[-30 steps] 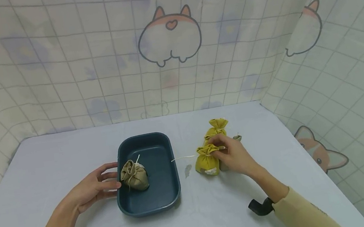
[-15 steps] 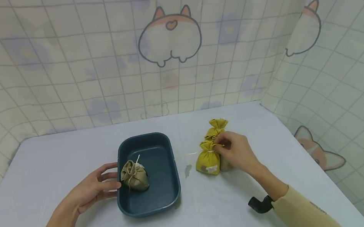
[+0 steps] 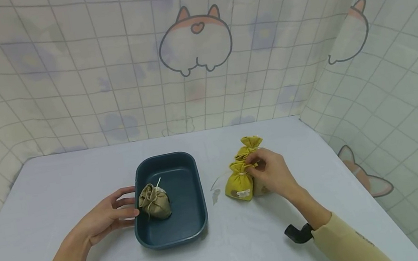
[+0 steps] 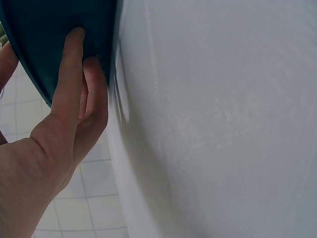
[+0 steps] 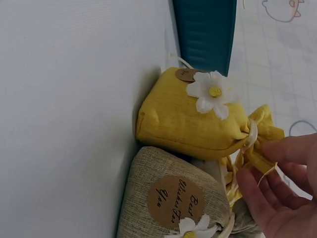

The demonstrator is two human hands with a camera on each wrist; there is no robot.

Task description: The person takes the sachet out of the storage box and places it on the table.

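A dark teal plastic bin stands on the white table with a tan drawstring pouch in its left half. Along the bin's left side, my left hand touches the wall with extended fingers, which lie flat on its outside in the left wrist view. My right hand pinches the gathered neck of the front yellow drawstring pouch. That pouch bears a white cloth flower and a round brown tag. Its base is low against the table.
Behind the held pouch stands another yellow pouch. A linen-coloured pouch with a printed round tag sits beside it, mostly hidden by my right hand in the head view. A patterned tile-print curtain backs the table.
My right hand has shifted slightly right at the yellow pouch's neck, and the pouch has straightened. Its pale string end has swung down and away from the bin. My left hand has stayed put.
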